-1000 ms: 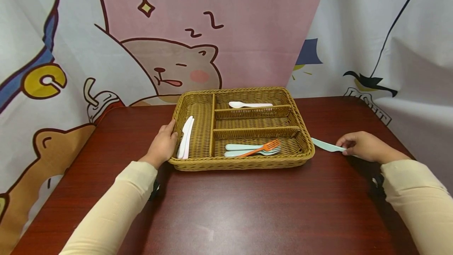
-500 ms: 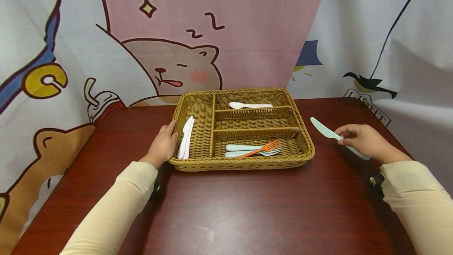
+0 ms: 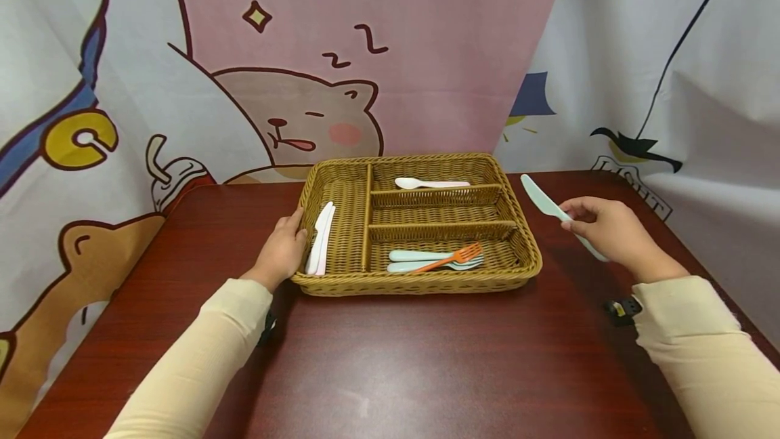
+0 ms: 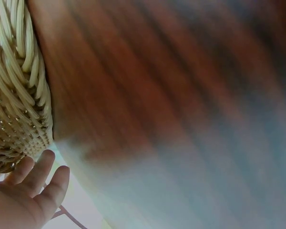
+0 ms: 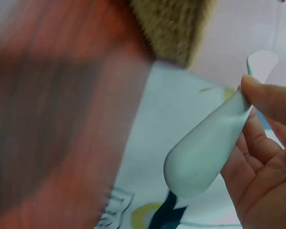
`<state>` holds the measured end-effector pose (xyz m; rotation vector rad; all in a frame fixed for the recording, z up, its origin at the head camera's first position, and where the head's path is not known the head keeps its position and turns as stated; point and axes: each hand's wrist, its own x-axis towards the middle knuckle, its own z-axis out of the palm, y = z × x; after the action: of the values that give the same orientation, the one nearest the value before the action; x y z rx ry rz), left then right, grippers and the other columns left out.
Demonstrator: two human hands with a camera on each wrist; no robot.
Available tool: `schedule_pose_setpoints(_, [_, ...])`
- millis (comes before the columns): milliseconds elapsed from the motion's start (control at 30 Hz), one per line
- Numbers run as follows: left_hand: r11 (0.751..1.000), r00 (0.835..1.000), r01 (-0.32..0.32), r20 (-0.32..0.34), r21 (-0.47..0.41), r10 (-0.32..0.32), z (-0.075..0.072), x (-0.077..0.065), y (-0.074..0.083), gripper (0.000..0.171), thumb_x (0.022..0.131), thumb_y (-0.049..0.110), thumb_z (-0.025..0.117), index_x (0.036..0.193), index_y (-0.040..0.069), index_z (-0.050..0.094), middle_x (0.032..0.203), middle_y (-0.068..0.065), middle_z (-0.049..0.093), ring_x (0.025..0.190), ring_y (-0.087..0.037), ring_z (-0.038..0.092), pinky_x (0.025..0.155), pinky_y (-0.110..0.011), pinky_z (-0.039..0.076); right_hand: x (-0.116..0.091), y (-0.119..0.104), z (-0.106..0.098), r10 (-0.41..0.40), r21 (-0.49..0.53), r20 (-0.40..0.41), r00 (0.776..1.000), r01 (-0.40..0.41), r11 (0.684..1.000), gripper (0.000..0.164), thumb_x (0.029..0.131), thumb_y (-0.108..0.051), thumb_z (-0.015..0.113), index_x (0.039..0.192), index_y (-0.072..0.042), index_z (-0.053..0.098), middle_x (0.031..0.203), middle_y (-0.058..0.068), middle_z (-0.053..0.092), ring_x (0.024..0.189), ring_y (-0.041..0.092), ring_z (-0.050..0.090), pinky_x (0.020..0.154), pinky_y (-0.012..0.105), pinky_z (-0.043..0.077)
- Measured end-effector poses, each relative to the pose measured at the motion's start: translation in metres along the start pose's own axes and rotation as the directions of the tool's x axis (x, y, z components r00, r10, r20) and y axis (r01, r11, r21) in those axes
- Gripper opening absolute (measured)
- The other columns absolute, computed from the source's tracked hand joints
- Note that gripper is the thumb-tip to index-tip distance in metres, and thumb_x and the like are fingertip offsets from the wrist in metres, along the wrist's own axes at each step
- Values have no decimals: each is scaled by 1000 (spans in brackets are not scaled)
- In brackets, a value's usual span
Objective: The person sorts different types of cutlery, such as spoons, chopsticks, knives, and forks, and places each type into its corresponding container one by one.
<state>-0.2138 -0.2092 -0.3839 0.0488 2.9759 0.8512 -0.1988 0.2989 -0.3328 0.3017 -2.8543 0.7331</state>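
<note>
My right hand (image 3: 609, 229) pinches a pale green plastic knife (image 3: 541, 198) above the table, right of a wicker cutlery basket (image 3: 414, 284). The blade points up and left. In the right wrist view, the thumb presses the knife (image 5: 200, 148) near its middle. At the basket's left rim rests my left hand (image 3: 282, 249); its thumb touches the rim, and the left wrist view shows the other fingers (image 4: 52, 188) loosely extended by the outer wall. White and pale pink knives (image 3: 320, 239) lie in the left compartment. An orange fork (image 3: 451, 256) crosses pale green forks (image 3: 420, 255) in the front one.
A white spoon (image 3: 409, 183) lies in the back compartment with a pale pink handle beside it. Wicker dividers (image 3: 441, 225) separate the compartments. The basket stands on a dark red wooden table (image 3: 390, 358), with a printed cloth (image 3: 439, 53) hanging behind.
My right hand has lifted the pale green knife from beside the basket and moved up and left, tilting the blade upward. The left hand stays at the basket rim.
</note>
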Motion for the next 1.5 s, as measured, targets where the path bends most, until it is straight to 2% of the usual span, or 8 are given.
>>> schedule_pose_setpoints(133, [1000, 1000, -5, -3, 2, 5, 1, 0, 0, 55, 105, 19, 32, 155, 3, 15, 149, -27, 29, 135, -42, 34, 110, -53, 29, 1, -20, -1, 10, 22, -14, 1000, -9, 1000, 23, 87, -4, 70, 109, 1, 66, 88, 14, 67, 74, 21, 56, 60, 32, 42])
schedule_pose_setpoints(333, [1000, 1000, -13, -2, 2, 13, 1, 1, 1, 55, 105, 18, 32, 155, 2, 15, 148, -27, 29, 135, -42, 34, 110, -53, 29, 4, -51, -1, 16, 59, 8, 1000, -17, 998, 24, 89, -5, 68, 112, -1, 65, 90, 14, 65, 79, 26, 58, 60, 33, 44])
schedule_pose_setpoints(567, [1000, 1000, -12, 4, 5, 12, 1, 0, 1, 55, 105, 18, 31, 155, 2, 15, 148, -28, 29, 134, -43, 34, 110, -54, 28, 14, -77, 7, 28, 143, 21, 999, -30, 989, 27, 90, -5, 67, 115, 0, 64, 96, 16, 65, 85, 29, 62, 64, 33, 47])
schedule_pose_setpoints(833, [1000, 1000, -2, 11, 1, 1, 2, 1, 1, 55, 105, 18, 31, 155, 4, 14, 149, -27, 27, 135, -43, 33, 110, -54, 28, 27, -105, 22, 21, 249, 49, 999, -32, 968, 29, 90, -4, 67, 118, 2, 65, 98, 18, 66, 86, 29, 63, 65, 33, 50])
schedule_pose_setpoints(1067, [1000, 1000, -15, 8, 4, 15, 1, 2, 2, 55, 105, 18, 31, 155, 3, 14, 149, -27, 27, 135, -43, 33, 110, -54, 28, 34, -128, 36, 50, 342, 96, 994, -80, 936, 33, 91, -6, 67, 123, 0, 64, 103, 18, 66, 93, 29, 63, 75, 37, 51])
schedule_pose_setpoints(1300, [1000, 1000, -25, 1, -3, 25, 1, 1, 0, 55, 105, 17, 31, 155, 2, 15, 148, -28, 28, 135, -43, 33, 111, -53, 28, 42, -150, 52, 3, 385, 94, 996, -39, 922, 31, 89, -5, 68, 119, 2, 66, 100, 18, 68, 92, 30, 65, 77, 41, 52])
schedule_pose_setpoints(1500, [1000, 1000, -29, -2, 1, 29, 0, -1, 0, 55, 105, 17, 31, 154, 1, 15, 148, -28, 29, 135, -43, 33, 110, -54, 28, 46, -167, 64, 40, 443, 130, 991, -94, 892, 30, 89, -6, 69, 118, 0, 67, 99, 16, 68, 90, 27, 64, 76, 37, 52])
